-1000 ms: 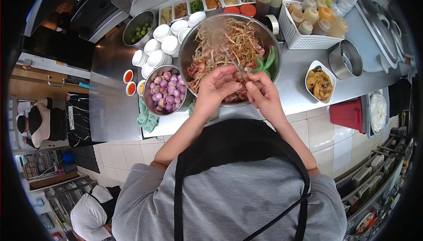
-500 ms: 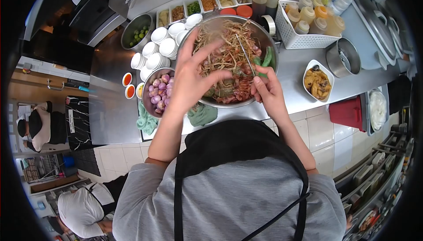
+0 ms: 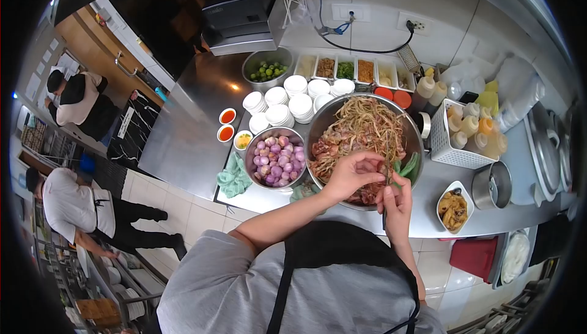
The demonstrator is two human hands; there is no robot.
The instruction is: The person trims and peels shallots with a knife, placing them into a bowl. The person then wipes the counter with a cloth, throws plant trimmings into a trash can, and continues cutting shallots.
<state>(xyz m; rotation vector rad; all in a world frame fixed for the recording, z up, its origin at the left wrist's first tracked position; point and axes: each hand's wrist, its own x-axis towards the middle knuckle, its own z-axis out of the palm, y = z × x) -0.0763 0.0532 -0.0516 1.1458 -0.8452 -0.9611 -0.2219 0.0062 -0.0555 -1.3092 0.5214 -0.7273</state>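
1. Our thin tool point(image 3: 387, 172) stands over the near right part of the metal bowl point(image 3: 325, 114). The grip of our right hand point(image 3: 397, 204) is closed around it; our left hand point(image 3: 353, 178) bunches its fingertips just beside it, and we cannot tell on what.
2. We judge the tool light, stiff and perhaps slick, best held by its near end.
3. It looks slim and straight; the mix point(image 3: 348, 131) shows reddish pieces under pale brown shreds, probably soft and slippery.
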